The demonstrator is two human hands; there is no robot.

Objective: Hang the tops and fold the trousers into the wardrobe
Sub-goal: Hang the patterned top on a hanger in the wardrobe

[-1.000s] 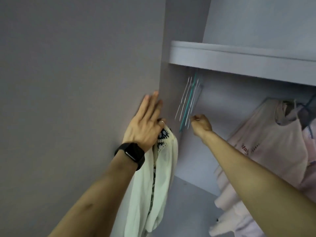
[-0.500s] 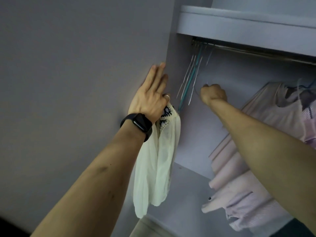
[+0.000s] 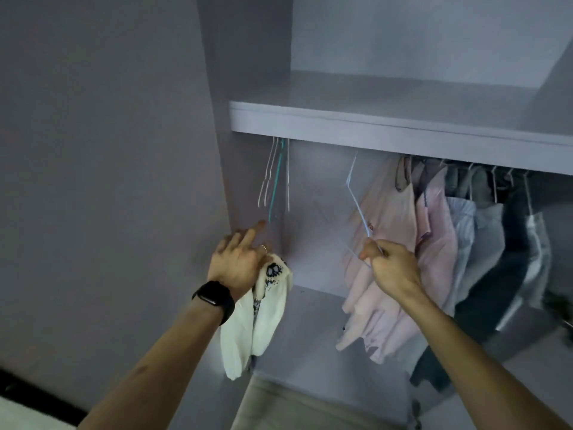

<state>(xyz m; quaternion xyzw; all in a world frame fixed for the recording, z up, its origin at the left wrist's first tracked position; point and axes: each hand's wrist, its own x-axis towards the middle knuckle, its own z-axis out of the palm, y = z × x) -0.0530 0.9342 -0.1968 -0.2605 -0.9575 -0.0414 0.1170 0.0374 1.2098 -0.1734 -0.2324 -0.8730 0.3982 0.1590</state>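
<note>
Hanging step: fingers of my right hand [image 3: 391,270] clench a white wire hanger [image 3: 357,198]; my left hand [image 3: 238,265] grips the cream top [image 3: 266,321] beside the wardrobe [image 3: 248,169] side. Next, I'd thread the hanger into its neckline.

Light was low and flat, laying a grey-violet cast over the wardrobe [image 3: 248,57]. The front edge of the shelf [image 3: 403,127] caught the most light. Beneath it shadow deepened toward the right, where the dark hanging clothes [image 3: 511,243] lost detail and smeared with motion blur. The wire hanger [image 3: 359,212] showed a faint ghosted double. The cream top [image 3: 266,321] stood out pale against the gloom. Wide-angle distortion bowed the shelf line and side panels.
</note>
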